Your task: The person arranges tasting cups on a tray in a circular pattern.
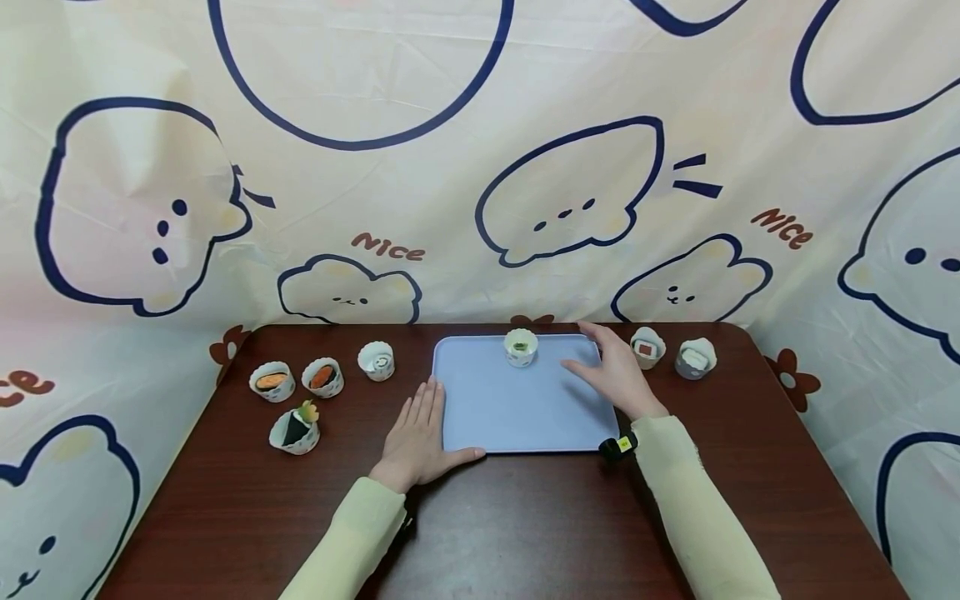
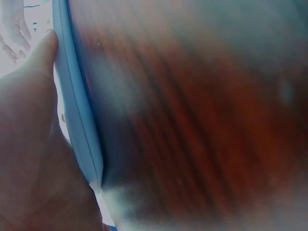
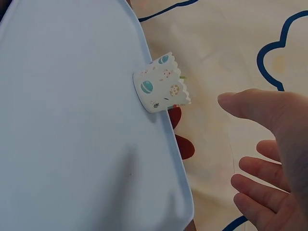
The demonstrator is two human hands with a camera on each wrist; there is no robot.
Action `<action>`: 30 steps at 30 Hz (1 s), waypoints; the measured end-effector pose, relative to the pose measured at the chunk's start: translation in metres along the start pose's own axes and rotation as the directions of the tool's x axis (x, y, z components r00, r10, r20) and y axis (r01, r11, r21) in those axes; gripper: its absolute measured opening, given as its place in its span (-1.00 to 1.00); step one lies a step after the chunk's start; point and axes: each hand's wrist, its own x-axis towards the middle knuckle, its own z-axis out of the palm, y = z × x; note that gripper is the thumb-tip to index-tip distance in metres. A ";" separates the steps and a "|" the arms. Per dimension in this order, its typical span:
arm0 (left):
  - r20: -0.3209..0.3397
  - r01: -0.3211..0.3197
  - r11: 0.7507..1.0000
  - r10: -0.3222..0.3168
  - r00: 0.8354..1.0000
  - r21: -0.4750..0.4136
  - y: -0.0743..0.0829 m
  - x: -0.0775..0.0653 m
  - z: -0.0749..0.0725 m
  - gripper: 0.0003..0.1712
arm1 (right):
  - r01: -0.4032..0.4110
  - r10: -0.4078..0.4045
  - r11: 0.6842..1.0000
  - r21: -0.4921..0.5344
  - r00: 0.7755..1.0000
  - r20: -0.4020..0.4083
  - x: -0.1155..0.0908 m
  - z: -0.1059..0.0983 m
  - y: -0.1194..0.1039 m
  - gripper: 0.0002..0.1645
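Observation:
A light blue tray (image 1: pixel 517 408) lies on the dark wooden table, with one patterned paper cup (image 1: pixel 521 347) at its back edge. Something small and green shows inside that cup. My left hand (image 1: pixel 420 437) rests against the tray's left side, fingers straight and thumb along the front rim. Over the tray's right part is my right hand (image 1: pixel 617 373), thumb and fingers spread and holding nothing. In the right wrist view, the paper cup (image 3: pixel 161 85) stands apart from this hand. Close to the right fingers is another cup (image 1: pixel 647 347) with a red-and-white piece in it.
Left of the tray are several cups: one with a white roll (image 1: pixel 377 361), two with orange-topped sushi (image 1: pixel 271 382) (image 1: pixel 323 377), and a dark rice ball cup (image 1: pixel 296 429). A cup with white contents (image 1: pixel 696 358) stands far right. Printed cloth (image 1: pixel 450 192) hangs behind the table.

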 end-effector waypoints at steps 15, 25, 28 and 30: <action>0.006 0.013 1.000 -0.013 1.000 -0.003 0.006 -0.003 -0.008 0.49 | -0.005 0.004 0.999 -0.035 0.999 -0.053 -0.012 -0.012 0.010 -0.07; 0.005 0.004 1.000 -0.004 1.000 0.002 -0.001 0.001 0.004 0.53 | -0.016 0.016 1.000 -0.008 0.998 -0.062 -0.020 -0.021 0.016 -0.06; 0.000 0.002 1.000 -0.002 1.000 0.002 -0.001 0.001 0.004 0.53 | -0.023 0.023 1.000 0.003 0.998 -0.065 -0.022 -0.025 0.019 -0.05; 0.001 0.002 1.000 -0.002 1.000 0.002 -0.001 0.001 0.004 0.53 | -0.023 0.024 1.000 0.015 0.997 -0.069 -0.023 -0.027 0.020 -0.06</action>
